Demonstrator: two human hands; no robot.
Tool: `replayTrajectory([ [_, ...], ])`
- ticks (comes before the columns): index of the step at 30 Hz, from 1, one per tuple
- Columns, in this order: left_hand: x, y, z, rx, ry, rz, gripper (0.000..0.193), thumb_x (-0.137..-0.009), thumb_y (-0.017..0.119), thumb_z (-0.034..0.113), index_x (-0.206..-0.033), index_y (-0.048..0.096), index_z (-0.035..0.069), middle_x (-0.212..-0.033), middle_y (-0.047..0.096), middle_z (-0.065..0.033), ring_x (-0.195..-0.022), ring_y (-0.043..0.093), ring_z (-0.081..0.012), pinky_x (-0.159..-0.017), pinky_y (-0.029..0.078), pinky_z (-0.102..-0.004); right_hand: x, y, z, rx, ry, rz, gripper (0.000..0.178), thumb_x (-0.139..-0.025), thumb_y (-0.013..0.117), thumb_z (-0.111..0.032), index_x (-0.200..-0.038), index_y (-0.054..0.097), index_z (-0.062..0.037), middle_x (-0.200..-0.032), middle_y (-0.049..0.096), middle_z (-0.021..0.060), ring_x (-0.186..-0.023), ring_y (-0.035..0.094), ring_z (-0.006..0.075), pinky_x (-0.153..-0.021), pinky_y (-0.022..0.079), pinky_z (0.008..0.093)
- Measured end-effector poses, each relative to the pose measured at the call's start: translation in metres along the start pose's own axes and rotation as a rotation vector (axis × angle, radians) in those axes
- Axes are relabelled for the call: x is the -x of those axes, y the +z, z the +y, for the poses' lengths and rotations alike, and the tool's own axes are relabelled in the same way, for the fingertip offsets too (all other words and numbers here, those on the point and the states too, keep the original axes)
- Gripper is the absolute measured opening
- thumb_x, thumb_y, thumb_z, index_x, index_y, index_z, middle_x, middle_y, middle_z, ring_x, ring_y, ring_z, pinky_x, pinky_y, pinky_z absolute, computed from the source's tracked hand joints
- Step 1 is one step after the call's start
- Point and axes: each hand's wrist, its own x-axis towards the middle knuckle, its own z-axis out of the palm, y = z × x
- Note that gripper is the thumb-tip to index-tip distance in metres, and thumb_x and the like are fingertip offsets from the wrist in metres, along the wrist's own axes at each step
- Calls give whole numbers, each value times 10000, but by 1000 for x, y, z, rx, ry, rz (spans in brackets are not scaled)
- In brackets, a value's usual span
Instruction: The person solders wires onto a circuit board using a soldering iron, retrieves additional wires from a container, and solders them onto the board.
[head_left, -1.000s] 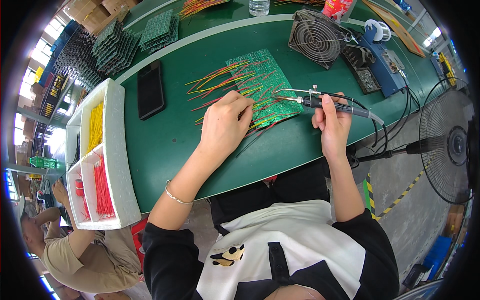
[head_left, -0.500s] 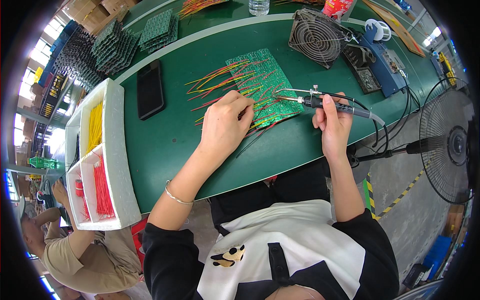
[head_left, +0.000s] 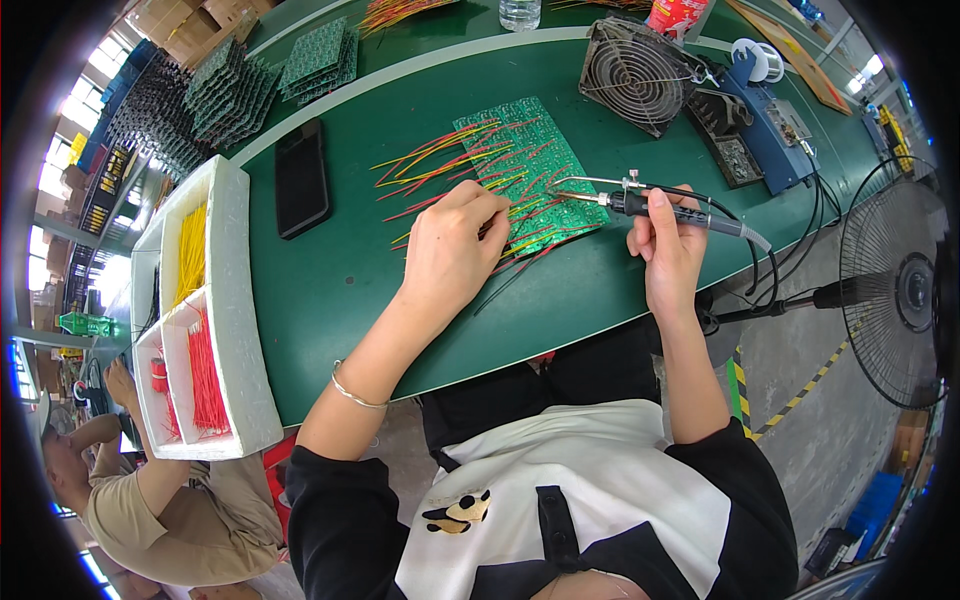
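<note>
A green circuit board panel (head_left: 545, 135) lies on the bench, with rows of red, yellow and black wires (head_left: 425, 170) jutting out to its left. Over the panel's left side, my left hand (head_left: 450, 240) is closed in a pinch on a wire; the back of the hand hides most of the fingertips. My right hand (head_left: 670, 240) grips a soldering iron (head_left: 640, 204) like a pen. The iron's tip points left and meets the panel, close to the left fingers. A thin metal tube (head_left: 595, 181) is fixed along the iron and ends near the tip.
A white foam tray (head_left: 262, 400) of yellow and red wires stands left, beside a black phone (head_left: 300, 180). A square fan (head_left: 640, 75) and a blue soldering unit (head_left: 765, 130) with solder spool stand far right. Stacked boards (head_left: 320, 62) sit far left. Another person (head_left: 180, 510) works lower left.
</note>
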Motion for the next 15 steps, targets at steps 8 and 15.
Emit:
replayTrajectory([
  [8,0,0,1,-3,-13,-5,72,-749,607,15,-801,648,-13,-743,594,-86,-557,580,-187,-522,482,-261,0,-2,1,-68,-9,-14,163,-899,529,-180,-828,469,-47,-549,423,-5,-445,360,43,-409,316,197],
  [15,1,-1,1,-15,-26,-2,75,-744,618,24,-808,650,0,-747,593,-82,-566,582,-186,-520,481,-267,0,-3,2,-76,-32,-3,162,-900,528,-182,-828,467,-51,-552,411,-11,-447,359,40,-410,312,195],
])
